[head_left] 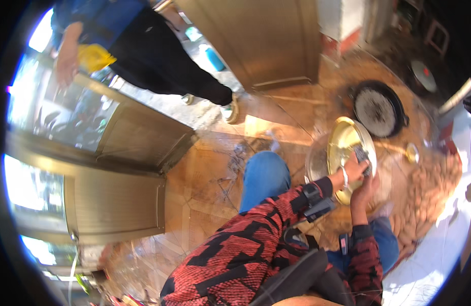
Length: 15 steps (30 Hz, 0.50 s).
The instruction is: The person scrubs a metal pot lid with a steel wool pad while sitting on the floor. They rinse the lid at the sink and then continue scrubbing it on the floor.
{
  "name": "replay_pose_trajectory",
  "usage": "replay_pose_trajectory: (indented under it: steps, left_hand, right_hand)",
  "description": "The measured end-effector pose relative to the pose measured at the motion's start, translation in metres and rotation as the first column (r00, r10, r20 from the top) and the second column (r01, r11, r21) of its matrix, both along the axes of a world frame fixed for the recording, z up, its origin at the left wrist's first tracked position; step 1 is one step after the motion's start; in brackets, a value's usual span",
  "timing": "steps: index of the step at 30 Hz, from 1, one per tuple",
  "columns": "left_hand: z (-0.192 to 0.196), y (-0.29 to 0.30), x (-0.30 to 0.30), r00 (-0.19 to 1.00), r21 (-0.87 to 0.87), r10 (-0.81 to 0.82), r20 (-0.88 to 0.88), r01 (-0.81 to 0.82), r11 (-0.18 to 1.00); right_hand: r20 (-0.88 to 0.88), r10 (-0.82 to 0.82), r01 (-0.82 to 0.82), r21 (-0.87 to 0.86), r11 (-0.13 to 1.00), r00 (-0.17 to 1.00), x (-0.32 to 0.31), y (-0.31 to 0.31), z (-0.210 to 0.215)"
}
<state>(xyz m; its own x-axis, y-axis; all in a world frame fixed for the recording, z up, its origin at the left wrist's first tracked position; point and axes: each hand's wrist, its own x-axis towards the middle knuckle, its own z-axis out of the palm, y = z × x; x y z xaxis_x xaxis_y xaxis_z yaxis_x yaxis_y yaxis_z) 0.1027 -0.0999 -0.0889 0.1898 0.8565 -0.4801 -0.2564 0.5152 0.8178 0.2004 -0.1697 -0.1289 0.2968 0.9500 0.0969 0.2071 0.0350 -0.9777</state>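
A gold-coloured metal basin (339,140) is tilted on its side between my knees, its shiny inside toward me. My left hand (352,169), with a white bracelet on the wrist, reaches over the basin. Its fingers are closed on a dark grey scouring pad (361,154) by the inner wall. My right hand (365,193) is at the basin's near right rim and appears to grip it; its fingertips are partly hidden. Behind the basin's left side shows part of another round, pale vessel (316,159), mostly covered.
A black two-handled pan (378,109) stands on the tiled floor beyond the basin. Potatoes or similar brown lumps (424,199) are heaped at right. Brown door panels (256,41) stand open ahead. A person (159,51) in dark trousers, holding something yellow, is at the doorway.
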Motion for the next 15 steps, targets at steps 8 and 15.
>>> replay_pose_trajectory:
  steps: [8,15]
  left_hand:
    - [-0.017,0.033,-0.065,0.979,-0.005,0.070,0.194,-0.071,0.997]
    - [-0.029,0.086,-0.069,0.923,-0.259,0.192,0.334,-0.106,0.960]
  right_hand:
    - [0.713,-0.102,-0.006,0.147,0.989,0.694,-0.018,-0.009,0.021]
    - [0.647,-0.124,-0.015,0.206,0.978,0.752,-0.012,-0.012,0.053]
